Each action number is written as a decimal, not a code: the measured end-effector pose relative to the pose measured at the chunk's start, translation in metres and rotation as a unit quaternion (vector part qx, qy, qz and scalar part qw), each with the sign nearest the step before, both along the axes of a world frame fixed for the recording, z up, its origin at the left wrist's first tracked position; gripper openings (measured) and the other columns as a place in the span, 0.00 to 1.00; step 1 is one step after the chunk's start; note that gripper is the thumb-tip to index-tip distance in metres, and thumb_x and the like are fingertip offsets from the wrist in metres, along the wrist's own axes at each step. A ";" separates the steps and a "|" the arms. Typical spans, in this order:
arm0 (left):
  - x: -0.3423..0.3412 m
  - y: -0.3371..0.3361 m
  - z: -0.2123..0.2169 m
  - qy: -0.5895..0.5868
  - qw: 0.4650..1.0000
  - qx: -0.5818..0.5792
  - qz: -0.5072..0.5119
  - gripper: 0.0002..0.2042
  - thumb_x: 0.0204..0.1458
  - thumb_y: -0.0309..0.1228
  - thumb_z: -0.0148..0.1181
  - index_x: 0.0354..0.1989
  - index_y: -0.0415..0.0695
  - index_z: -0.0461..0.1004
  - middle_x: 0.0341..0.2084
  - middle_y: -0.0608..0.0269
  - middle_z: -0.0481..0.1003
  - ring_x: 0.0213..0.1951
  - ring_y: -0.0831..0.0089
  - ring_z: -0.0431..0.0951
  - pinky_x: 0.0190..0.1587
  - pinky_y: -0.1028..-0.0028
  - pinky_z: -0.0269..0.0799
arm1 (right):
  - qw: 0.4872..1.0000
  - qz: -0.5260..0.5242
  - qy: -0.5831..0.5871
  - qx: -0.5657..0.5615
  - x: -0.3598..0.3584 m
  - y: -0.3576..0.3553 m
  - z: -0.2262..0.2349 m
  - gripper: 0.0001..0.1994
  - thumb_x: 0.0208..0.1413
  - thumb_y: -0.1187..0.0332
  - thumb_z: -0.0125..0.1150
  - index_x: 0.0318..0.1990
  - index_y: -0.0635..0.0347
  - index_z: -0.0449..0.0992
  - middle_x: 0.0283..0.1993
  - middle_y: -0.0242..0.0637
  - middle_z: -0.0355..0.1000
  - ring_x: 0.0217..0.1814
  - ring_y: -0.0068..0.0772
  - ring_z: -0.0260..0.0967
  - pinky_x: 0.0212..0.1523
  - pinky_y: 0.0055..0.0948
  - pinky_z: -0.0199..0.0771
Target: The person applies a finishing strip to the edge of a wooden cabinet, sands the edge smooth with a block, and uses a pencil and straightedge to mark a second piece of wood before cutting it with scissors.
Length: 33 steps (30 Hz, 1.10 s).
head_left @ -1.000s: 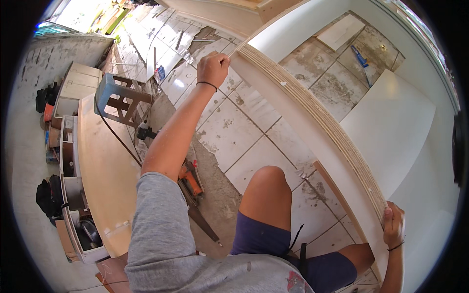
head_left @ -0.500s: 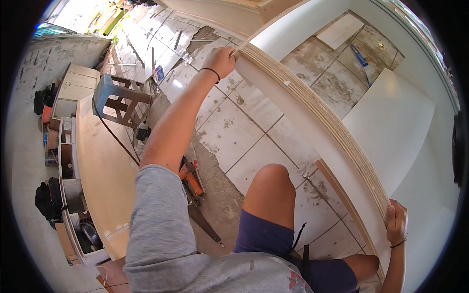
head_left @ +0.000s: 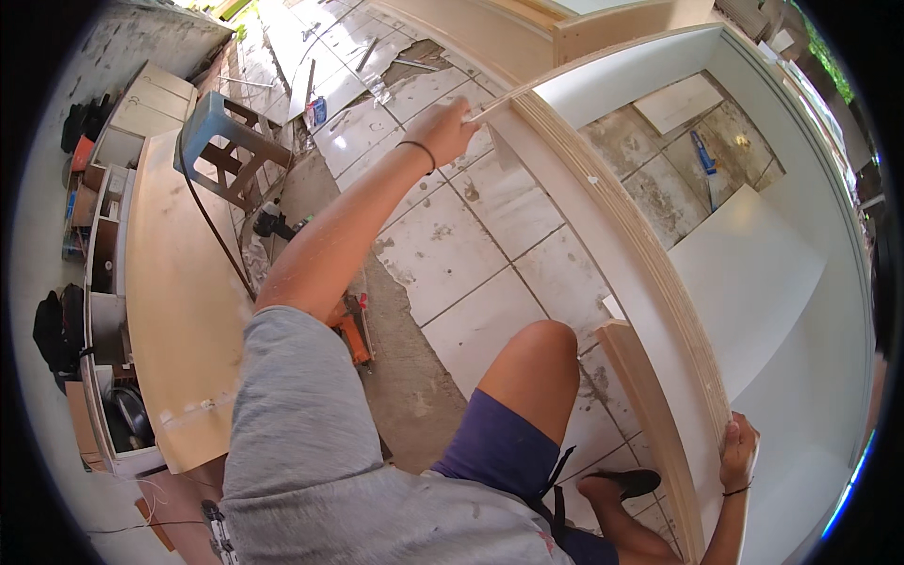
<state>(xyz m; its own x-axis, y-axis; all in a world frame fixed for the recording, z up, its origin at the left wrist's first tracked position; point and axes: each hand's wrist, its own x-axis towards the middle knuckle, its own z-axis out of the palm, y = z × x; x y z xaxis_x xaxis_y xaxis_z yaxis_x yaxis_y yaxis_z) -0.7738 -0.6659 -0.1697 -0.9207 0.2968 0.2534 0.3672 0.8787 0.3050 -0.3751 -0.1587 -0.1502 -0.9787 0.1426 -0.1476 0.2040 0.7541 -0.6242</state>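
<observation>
A large white cabinet carcass [head_left: 650, 273] with layered plywood edges lies tilted along my right side. My left hand [head_left: 448, 134] is closed on the thin pale edge at its far left corner, arm stretched out. At its near end, my right hand [head_left: 739, 452] grips the plywood edge, thumb on top and the other fingers partly hidden. A loose white sheet [head_left: 753, 282] rests within the carcass. Beneath the near edge a wooden board [head_left: 645, 405] stands close to my knee.
Left stand a blue-grey plastic stool [head_left: 221, 151], a long wooden panel [head_left: 184, 311] and an open-compartment cabinet [head_left: 104, 330]. An orange power tool [head_left: 353, 334] and a black drill [head_left: 271, 222] lie on the floor. Through the carcass show a blue-handled tool [head_left: 702, 155] and a white board [head_left: 676, 104].
My view has shifted, bringing my foot in sight at the lower right. The carcass appears tilted differently, with more of the wooden board beneath its near edge showing. Both hands keep their hold.
</observation>
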 end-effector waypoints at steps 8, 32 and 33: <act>0.021 0.001 0.002 -0.005 0.996 -0.082 0.019 0.09 0.57 0.36 0.48 0.31 0.45 0.71 0.21 0.47 0.74 0.28 0.47 0.76 0.31 0.52 0.70 | 1.000 0.027 0.010 0.010 -0.005 -0.007 0.003 0.26 0.64 0.51 0.39 0.35 0.69 0.74 0.17 0.41 0.61 0.18 0.32 0.57 0.22 0.32 0.58; -0.036 0.041 -0.014 -0.028 0.993 -0.114 -0.007 0.09 0.52 0.31 0.52 0.35 0.38 0.72 0.32 0.42 0.76 0.38 0.46 0.76 0.42 0.55 0.72 | 0.999 0.036 0.006 -0.001 -0.006 -0.005 0.004 0.23 0.64 0.53 0.42 0.35 0.67 0.75 0.20 0.43 0.64 0.20 0.36 0.62 0.24 0.34 0.61; -0.034 0.042 -0.015 -0.026 0.994 -0.106 0.004 0.08 0.51 0.30 0.52 0.35 0.39 0.73 0.32 0.41 0.76 0.38 0.45 0.77 0.42 0.54 0.72 | 0.999 0.036 0.004 -0.004 -0.004 -0.004 0.002 0.23 0.64 0.53 0.42 0.35 0.67 0.75 0.20 0.43 0.64 0.20 0.36 0.62 0.24 0.34 0.61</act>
